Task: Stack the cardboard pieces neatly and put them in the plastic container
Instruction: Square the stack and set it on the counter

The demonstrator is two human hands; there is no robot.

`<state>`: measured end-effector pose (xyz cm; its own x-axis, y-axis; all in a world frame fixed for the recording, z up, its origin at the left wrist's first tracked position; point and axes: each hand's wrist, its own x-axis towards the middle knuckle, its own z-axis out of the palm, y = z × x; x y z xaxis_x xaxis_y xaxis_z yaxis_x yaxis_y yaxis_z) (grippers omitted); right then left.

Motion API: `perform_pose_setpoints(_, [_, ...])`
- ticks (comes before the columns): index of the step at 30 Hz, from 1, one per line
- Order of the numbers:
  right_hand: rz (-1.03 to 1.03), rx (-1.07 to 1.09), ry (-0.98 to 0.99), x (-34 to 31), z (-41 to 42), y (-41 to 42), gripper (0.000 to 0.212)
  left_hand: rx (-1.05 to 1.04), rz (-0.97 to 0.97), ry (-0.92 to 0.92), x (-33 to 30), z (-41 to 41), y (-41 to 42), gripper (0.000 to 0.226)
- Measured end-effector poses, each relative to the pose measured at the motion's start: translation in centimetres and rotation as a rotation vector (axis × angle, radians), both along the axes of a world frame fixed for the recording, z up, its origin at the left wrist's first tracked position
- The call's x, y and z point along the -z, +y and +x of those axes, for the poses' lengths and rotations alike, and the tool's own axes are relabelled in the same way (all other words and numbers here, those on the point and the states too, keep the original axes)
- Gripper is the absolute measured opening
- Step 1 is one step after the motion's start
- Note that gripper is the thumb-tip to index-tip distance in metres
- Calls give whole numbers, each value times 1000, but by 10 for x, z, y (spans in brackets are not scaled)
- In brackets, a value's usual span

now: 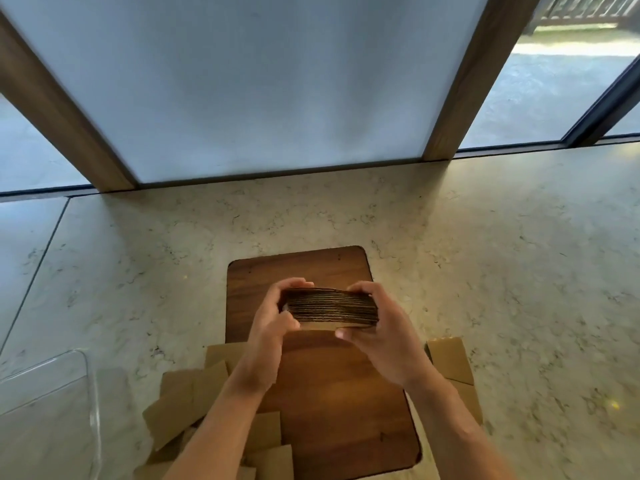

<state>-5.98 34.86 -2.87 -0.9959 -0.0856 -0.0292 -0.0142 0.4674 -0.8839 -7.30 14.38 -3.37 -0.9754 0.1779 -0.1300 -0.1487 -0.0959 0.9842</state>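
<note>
Fingers of the left hand (273, 318) are curling round the left end of a stack of cardboard pieces (332, 306), thumb pressing its near face; the right hand (375, 327) is clamping the right end the same way, thumb tucked under the near edge. Between them the stack is showing its corrugated edges to the camera and is hovering above the far half of a wooden board (332, 393). The board is lying on a pale marbled counter (502, 271). Loose cardboard pieces (194, 400) are lying scattered at its near left, overlapping one another, and more cardboard pieces (453, 362) are lying at its right edge. A clear plastic container (52, 403) is sitting at the near left corner, well apart from the stack. Beyond the counter, a frosted panel (259, 81) is standing between wooden posts (474, 81).
</note>
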Motion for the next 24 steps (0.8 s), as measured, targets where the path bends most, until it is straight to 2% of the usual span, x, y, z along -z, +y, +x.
perform_pose_setpoints(2, [-10, -9, 21, 16, -6, -3, 75, -146, -14, 20, 13, 0, 14, 58])
perform_pose_setpoints(3, [-87, 0, 16, 27, -5, -8, 77, -230, -33, 19, 22, 1, 22, 58])
perform_pose_setpoints(5, [-418, 139, 3, 41, -2, -21, 70, -398, -60, 10, 35, 2, 40, 54])
perform_pose_setpoints(7, [-664, 404, -17, 48, -3, -39, 49, -545, -118, 6, 43, -1, 56, 37])
perform_pose_setpoints(10, [-560, 743, 17, 54, -15, -61, 22, -689, -210, 59, 50, -6, 70, 11])
perform_pose_setpoints(12, [-497, 827, 67, 56, -25, -62, 11, -713, -302, 98, 53, -14, 66, 14])
perform_pose_setpoints(15, [-441, 805, 86, 56, -29, -56, 18, -671, -305, 100, 52, -19, 61, 24])
perform_pose_setpoints(18, [-639, 672, 47, 51, -29, -56, 22, -609, -170, 90, 46, -20, 62, 22])
perform_pose_setpoints(20, [-671, 620, 45, 50, -30, -54, 26, -589, -160, 152, 46, -20, 59, 28])
perform_pose_setpoints(24, [-455, 726, 91, 59, -28, -51, 21, -560, -385, 214, 60, -18, 56, 26])
